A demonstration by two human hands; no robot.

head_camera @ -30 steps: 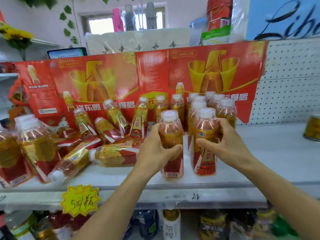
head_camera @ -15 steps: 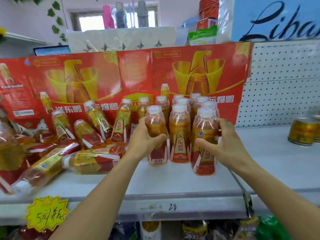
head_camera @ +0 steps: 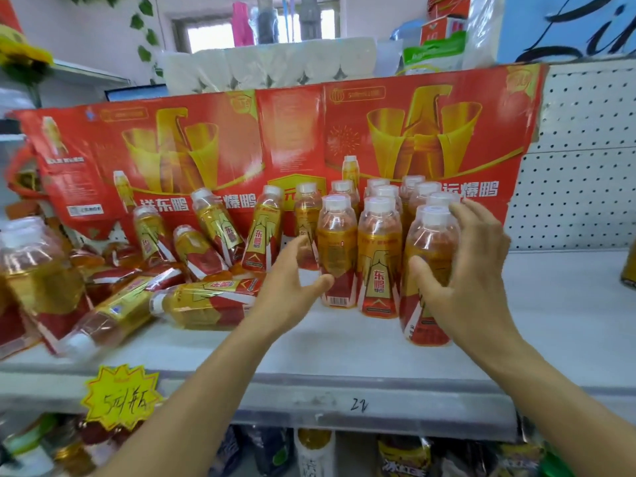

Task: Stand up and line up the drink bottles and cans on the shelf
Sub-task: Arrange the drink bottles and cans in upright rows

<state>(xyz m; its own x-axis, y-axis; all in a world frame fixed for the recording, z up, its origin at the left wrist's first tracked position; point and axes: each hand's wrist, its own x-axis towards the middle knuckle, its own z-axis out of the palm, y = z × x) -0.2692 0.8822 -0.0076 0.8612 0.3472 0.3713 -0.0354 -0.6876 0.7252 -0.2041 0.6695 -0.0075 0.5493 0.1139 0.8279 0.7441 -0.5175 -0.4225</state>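
Several amber drink bottles with red and gold labels and white caps stand upright in a group (head_camera: pixel 378 256) on the white shelf (head_camera: pixel 550 321). My left hand (head_camera: pixel 292 287) is spread just left of the front-left bottle (head_camera: pixel 337 263), with only the thumb tip near it. My right hand (head_camera: pixel 471 270) cups the front-right bottle (head_camera: pixel 430 270) loosely, thumb across its front and fingers straight beside it. To the left, one bottle (head_camera: pixel 206 304) lies on its side, another (head_camera: pixel 113 318) lies tilted, and several (head_camera: pixel 258 232) lean against the backing.
A red printed cardboard backing (head_camera: pixel 292 139) stands behind the bottles, with white pegboard (head_camera: pixel 578 166) to its right. A larger bottle (head_camera: pixel 34 270) leans at far left. A gold can (head_camera: pixel 629 266) shows at the right edge. A yellow price tag (head_camera: pixel 120 397) hangs on the shelf front.
Both hands gripped upright bottles and slid them back into the group. Now my left hand has let go and drawn left, and my right hand's fingers have straightened off the front-right bottle.
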